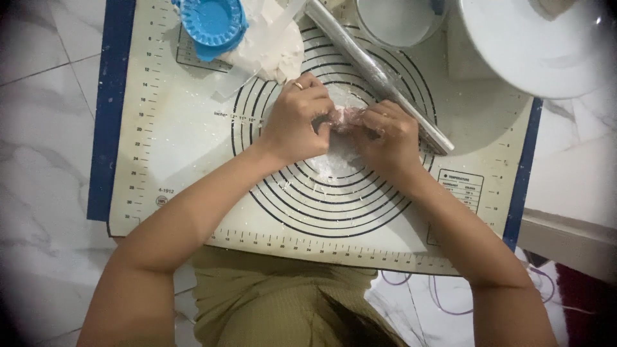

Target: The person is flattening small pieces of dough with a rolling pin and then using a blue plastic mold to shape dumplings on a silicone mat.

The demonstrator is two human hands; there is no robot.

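Pale dough piece point(347, 117) is pinched between left hand point(294, 121) and right hand point(387, 136), each grip closed on it. Held above the baking mat point(180, 148) for shaping; rolling pin point(376, 74) lies far right.

A white marble floor point(45, 115) carries a cream baking mat point(180, 141) with blue side edges and black concentric rings. On the mat lie a steel rolling pin point(373, 71), a blue dumpling press point(212, 22), dough point(273, 48), and a round bowl point(402, 19).
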